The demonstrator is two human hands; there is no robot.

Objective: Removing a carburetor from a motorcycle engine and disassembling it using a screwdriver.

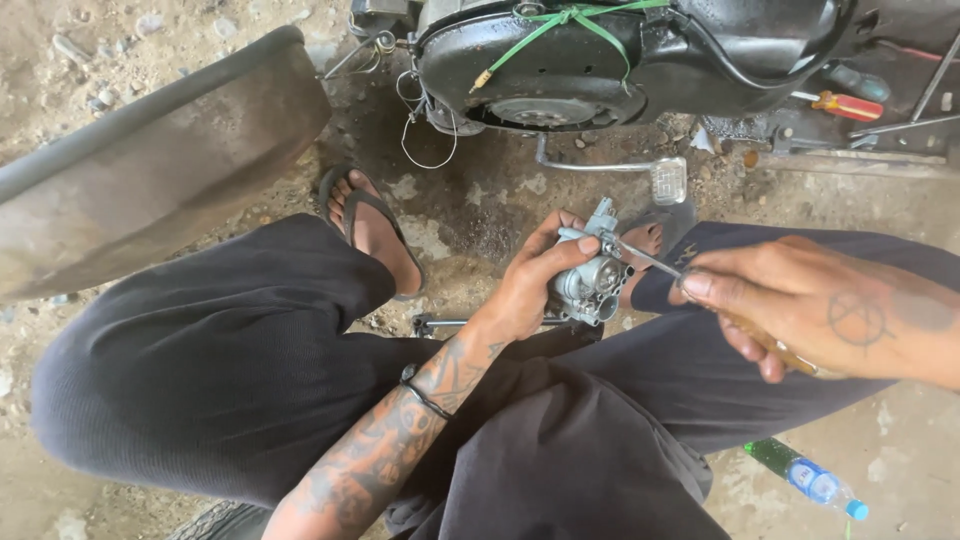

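Currently mid-job: left hand point(535, 285) grips small metal carburettor point(592, 280) above the knees, off the engine point(600, 60) far behind. Right hand point(790, 305) closed on screwdriver point(650, 262), tip touching the carburettor's top. Carburettor whole, nothing visibly removed. Green bottle point(805, 478) near right on floor.

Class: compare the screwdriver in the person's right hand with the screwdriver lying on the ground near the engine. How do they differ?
The held screwdriver is gripped in the right hand, tip on the carburetor that the left hand holds; the lying screwdriver rests untouched. Its handle shows red and yellow; the held one's is mostly hidden. Both have slim metal shafts.
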